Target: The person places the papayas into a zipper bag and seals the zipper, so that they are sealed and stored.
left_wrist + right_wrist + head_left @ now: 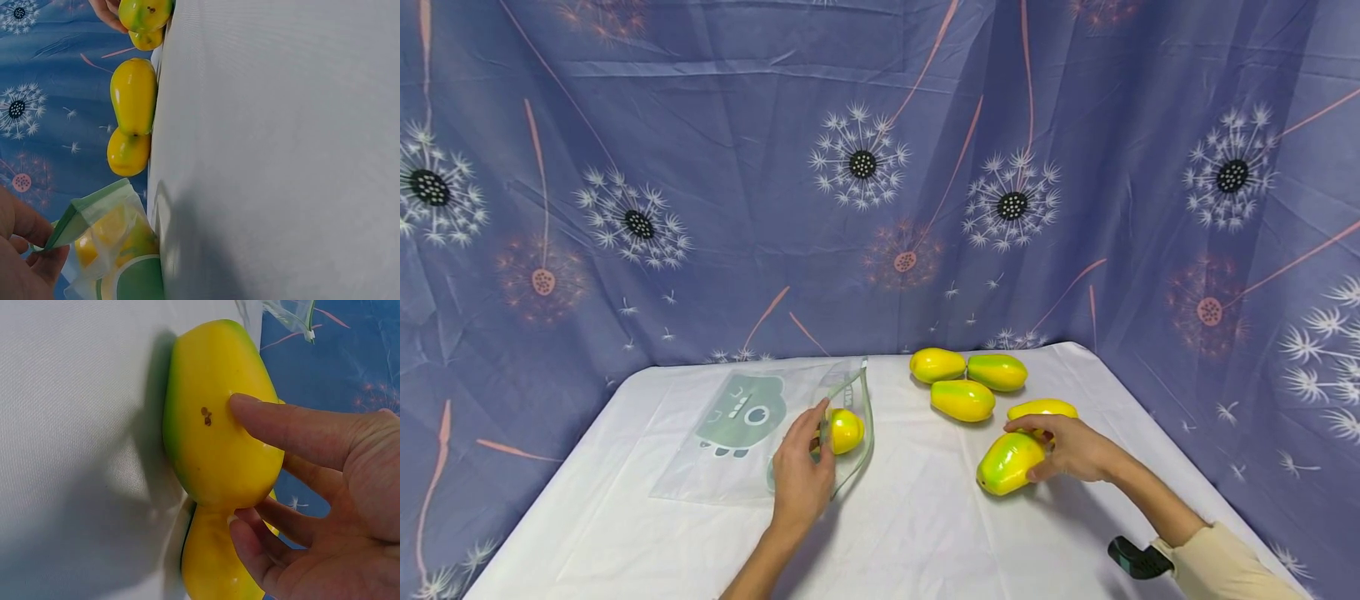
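My left hand (803, 468) pinches the green-edged mouth of a clear zip bag (681, 450) printed with a green cartoon animal. Inside the opening lies a yellow papaya (847, 431), seen through the plastic in the left wrist view too; whether another is behind it I cannot tell. Over on the right, my right hand (1078, 448) grips a yellow-green papaya (1007, 467), thumb on one side and fingers on the far side. Right behind that one a second papaya (1043, 408) lies partly hidden by the hand.
Three more papayas, one at the front (962, 401), one at the left (937, 365) and one at the right (997, 372), lie grouped near the back of the white-covered table (917, 533). A blue dandelion-print curtain (760, 208) surrounds the table's back and sides.
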Available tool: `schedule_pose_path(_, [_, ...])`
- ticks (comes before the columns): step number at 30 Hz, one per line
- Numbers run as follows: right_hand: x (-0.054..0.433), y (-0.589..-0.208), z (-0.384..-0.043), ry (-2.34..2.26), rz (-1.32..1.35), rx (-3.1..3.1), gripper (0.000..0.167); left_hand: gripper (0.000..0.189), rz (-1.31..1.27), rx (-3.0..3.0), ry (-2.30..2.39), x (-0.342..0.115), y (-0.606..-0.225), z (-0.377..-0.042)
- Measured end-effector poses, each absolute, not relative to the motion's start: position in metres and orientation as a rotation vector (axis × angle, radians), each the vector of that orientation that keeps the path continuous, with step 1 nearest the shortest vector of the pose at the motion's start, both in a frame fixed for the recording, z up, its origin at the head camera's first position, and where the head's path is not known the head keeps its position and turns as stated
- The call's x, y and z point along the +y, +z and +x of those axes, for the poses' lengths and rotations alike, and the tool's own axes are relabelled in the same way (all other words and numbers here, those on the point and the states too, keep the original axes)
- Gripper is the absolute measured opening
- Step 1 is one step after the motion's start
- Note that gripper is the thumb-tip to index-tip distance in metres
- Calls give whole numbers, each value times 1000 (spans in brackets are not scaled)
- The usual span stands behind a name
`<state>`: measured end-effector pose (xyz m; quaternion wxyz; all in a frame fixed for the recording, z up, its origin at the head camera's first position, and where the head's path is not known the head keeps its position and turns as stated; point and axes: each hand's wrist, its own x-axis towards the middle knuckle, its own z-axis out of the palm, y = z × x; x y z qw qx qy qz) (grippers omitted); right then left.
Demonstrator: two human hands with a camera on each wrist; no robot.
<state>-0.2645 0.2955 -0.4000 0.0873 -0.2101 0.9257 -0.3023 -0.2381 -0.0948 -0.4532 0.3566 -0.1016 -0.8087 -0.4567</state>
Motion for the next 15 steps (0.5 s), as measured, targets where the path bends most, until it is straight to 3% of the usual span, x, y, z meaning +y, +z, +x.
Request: schedule_pose_path(15, [297,-400,-263,-946,-620,2731,68,54,-57,-2082,-1448,-99,-449,-239])
